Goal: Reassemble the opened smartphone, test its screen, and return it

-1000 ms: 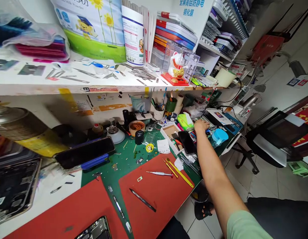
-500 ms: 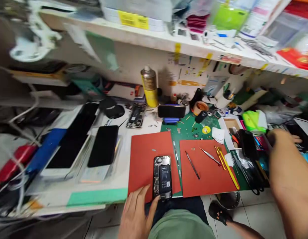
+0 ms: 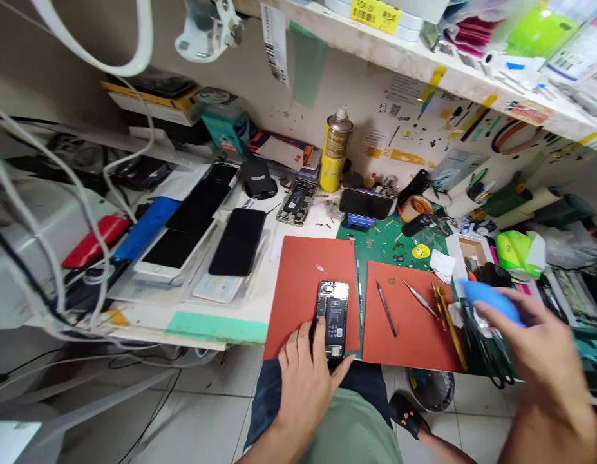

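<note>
An opened phone (image 3: 335,319) with its battery showing lies on the left red mat (image 3: 295,283). My left hand (image 3: 310,361) rests against its left side and lower edge, fingers spread. On the right, my right hand (image 3: 534,328) holds a blue object (image 3: 492,301), blurred by motion, its fingers wrapped round it, above the black tools beside the right mat. The right red mat (image 3: 414,341) bears a dark thin tool (image 3: 387,309), a silver one (image 3: 420,298) and a yellow brush (image 3: 451,332). Between the mats lies a metal pick (image 3: 359,293).
Several phones, one of them black-screened (image 3: 237,241), lie on the left. A yellow spray can (image 3: 335,151) and a propped phone (image 3: 366,203) stand behind the mats. The shelf (image 3: 424,64) overhangs the bench. White cables (image 3: 80,193) hang at far left.
My right hand has come back from the far right and now holds the blue object. My left hand has moved further onto the phone's side. The view has shifted toward the left.
</note>
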The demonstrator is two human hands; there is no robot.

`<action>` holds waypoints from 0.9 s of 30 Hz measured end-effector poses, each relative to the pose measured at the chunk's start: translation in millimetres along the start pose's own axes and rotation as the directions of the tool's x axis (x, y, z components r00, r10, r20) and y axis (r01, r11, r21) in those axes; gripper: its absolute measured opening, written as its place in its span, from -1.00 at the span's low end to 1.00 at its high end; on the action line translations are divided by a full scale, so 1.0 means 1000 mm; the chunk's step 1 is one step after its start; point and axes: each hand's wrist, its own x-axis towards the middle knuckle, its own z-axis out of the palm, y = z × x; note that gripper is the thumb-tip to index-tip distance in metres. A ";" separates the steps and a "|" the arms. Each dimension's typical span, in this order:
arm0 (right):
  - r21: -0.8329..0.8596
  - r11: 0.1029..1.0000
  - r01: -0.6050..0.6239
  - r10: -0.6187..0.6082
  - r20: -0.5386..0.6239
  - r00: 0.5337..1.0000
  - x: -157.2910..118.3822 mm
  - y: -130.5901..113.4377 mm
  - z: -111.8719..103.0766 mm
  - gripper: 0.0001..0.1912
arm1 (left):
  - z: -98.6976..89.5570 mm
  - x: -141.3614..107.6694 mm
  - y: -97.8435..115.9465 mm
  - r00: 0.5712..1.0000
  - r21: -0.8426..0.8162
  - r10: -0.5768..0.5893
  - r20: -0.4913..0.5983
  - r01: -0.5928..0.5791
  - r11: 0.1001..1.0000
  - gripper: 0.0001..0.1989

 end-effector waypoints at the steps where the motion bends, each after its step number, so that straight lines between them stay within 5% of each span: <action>1: 0.156 0.987 -0.047 0.025 0.141 0.990 -0.030 -0.007 0.014 -0.31 | 0.002 0.001 0.000 1.000 0.000 -0.001 -0.016 0.001 1.000 -0.19; 4: 0.461 0.847 -0.264 0.042 0.438 0.898 -0.089 -0.019 0.055 -0.30 | 0.007 0.003 -0.001 0.997 -0.028 0.009 -0.078 -0.012 1.000 -0.21; 7: 0.565 0.738 -0.369 0.016 0.532 0.847 -0.107 -0.019 0.073 -0.30 | 0.007 0.006 -0.004 0.992 -0.089 0.031 -0.122 -0.042 0.995 -0.24; 10: 0.561 0.745 -0.360 0.013 0.528 0.849 -0.107 -0.015 0.071 -0.26 | 0.003 0.008 -0.009 0.990 -0.173 0.044 -0.137 -0.068 0.982 -0.25; 15: 0.166 0.985 -0.053 -0.015 0.385 0.923 -0.103 -0.007 0.053 -0.32 | -0.006 0.008 -0.026 0.992 -0.301 0.045 -0.114 -0.078 0.950 -0.17; 18: -0.072 0.963 0.262 -0.228 0.312 0.922 -0.102 0.007 0.056 -0.46 | -0.010 0.006 -0.034 0.995 -0.350 0.031 -0.096 -0.063 0.935 -0.17; 21: -0.082 0.917 0.391 -0.356 0.279 0.892 -0.105 0.023 0.071 -0.41 | -0.012 0.005 -0.038 0.998 -0.382 0.008 -0.064 -0.032 0.924 -0.20; 24: 0.010 0.952 0.307 -0.296 0.297 0.908 -0.111 0.032 0.082 -0.40 | -0.016 0.007 -0.039 0.999 -0.403 -0.006 -0.049 -0.014 0.915 -0.24; 27: 0.201 0.979 0.014 -0.086 0.354 0.931 -0.116 0.038 0.077 -0.32 | -0.023 0.008 -0.039 0.999 -0.429 -0.011 -0.043 -0.008 0.903 -0.33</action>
